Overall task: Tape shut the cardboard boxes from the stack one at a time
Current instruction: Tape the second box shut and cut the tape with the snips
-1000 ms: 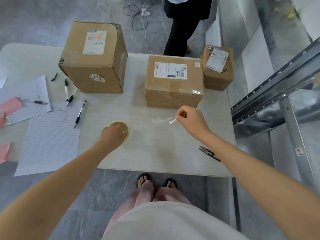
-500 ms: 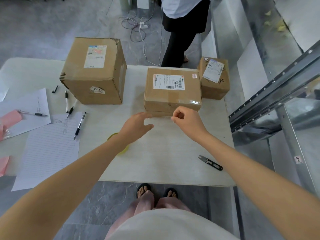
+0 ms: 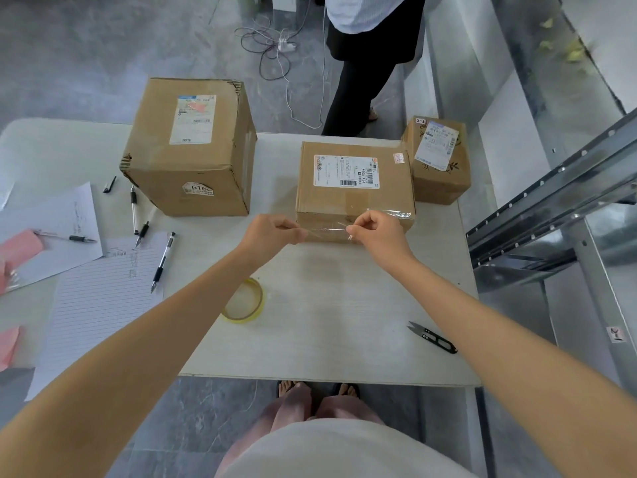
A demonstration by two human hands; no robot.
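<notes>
Head view: the left hand and right hand each pinch one end of a clear tape strip, stretched level between them just at the near face of the flat middle box, which stands toward the table's far edge. Its white shipping label reads "N705 A34" above a barcode, and glossy tape already crosses its near right corner. The tall box to the left carries a label on top and a torn sticker reading "616" on its near face. The small box at the far right corner is marked "2-2" by hand. A yellowish tape roll lies flat mid-table, partly under the left forearm; black snips lie near the right edge. Pens and a lined sheet lie toward the left edge. A standing person is seen beyond the far edge.
</notes>
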